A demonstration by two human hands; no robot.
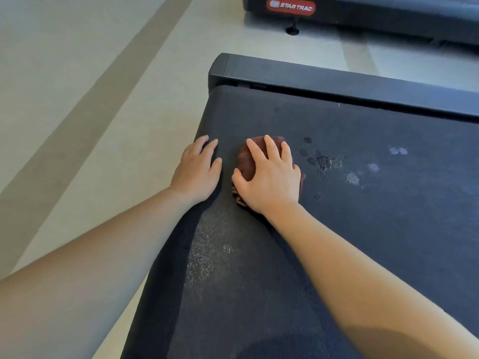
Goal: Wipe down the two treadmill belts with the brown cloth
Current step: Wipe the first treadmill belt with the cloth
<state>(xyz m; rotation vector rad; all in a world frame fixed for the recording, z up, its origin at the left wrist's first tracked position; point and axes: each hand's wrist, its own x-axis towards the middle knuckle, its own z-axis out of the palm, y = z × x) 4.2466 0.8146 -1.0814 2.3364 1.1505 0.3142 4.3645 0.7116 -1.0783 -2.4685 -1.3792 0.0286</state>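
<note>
The treadmill belt [363,216] lies flat and open to the right of the right hand [269,177] and beyond it, up to the raised side rail [337,84]. The left hand [197,169] rests just beside the brown cloth [248,161], blocking the way toward the belt's left edge. Both forearms cross the near belt.

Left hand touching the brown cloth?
Apart. Head view shows bare belt between the left hand and the brown cloth under the right hand.
</note>
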